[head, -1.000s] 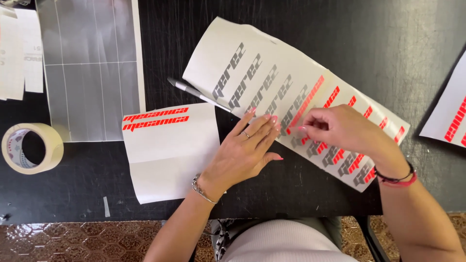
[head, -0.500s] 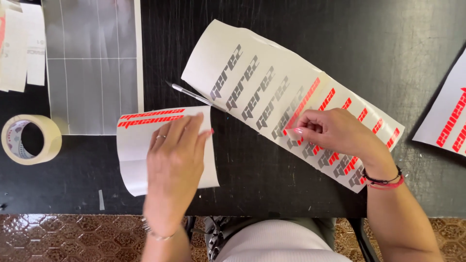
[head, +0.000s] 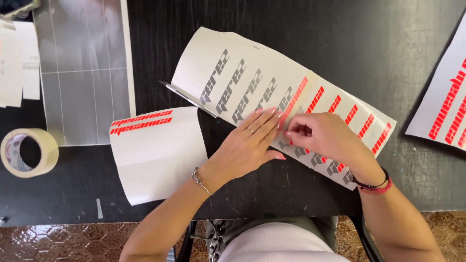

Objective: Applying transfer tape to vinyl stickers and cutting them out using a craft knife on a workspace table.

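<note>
Left hand (head: 250, 143) lies flat, fingers spread, on the long decal sheet (head: 252, 77); right hand (head: 323, 138) pinches a red decal (head: 294, 97).

Two hands (head: 252, 140) — three decal sheets (head: 242, 77), one tape roll (head: 29, 153).

Sticker sheets I see on the desk (head: 301, 29)

Long white decal sheet (head: 242, 73), grey and red lettering, lies centre; smaller white sheet (head: 160, 155) with red strips lies left; another red-lettered sheet (head: 444, 106) sits right.

White sticker sheet (head: 252, 68) bears grey and red lettering
</note>
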